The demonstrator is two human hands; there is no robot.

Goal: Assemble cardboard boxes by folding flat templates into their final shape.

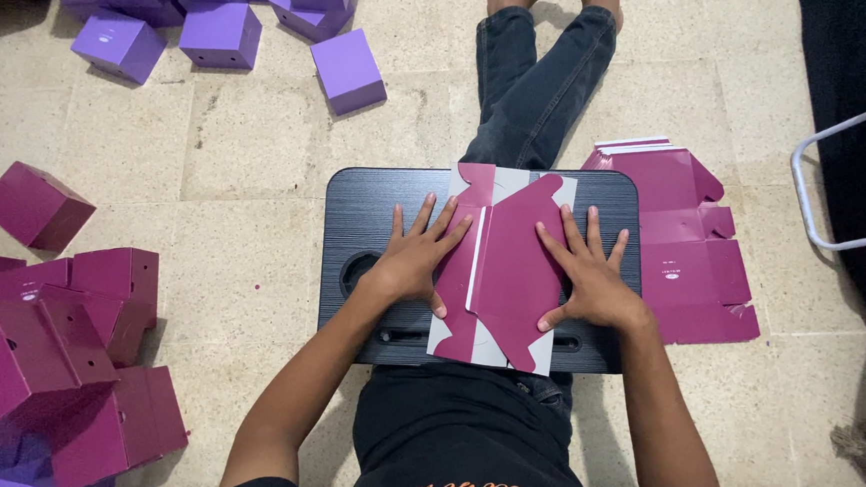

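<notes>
a flat magenta box blank (504, 268) lies on a black lap tray (375, 205), near the middle of the tray, a little toward its right side. the blank is partly folded: its side flaps are turned inward over the middle, and the grey inner side of the card shows at the corners and along a thin strip in the centre.

the left hand (414, 257) rests flat, with fingers spread, on the left edge of the blank, half on the card and half on the tray surface. the right hand (586, 273) lies flat too, fingers spread, on the right edge of the blank. both hands are opened and press down; neither one is closed around anything. the blank is between the two hands and under their fingertips, not lifted from the tray.

the tray sits over the legs of the person, who is on a tiled floor (248, 162). just right of the tray, partly under its edge, there is a stack of flat magenta blanks (698, 250). well left of the tray, a heap of folded magenta boxes (56, 341) lies on the floor, and one more magenta box (35, 206) is a little apart above it. far to the upper left of the tray are folded purple boxes (221, 30). well right of the tray a metal frame (827, 187) of some furniture is visible.
</notes>
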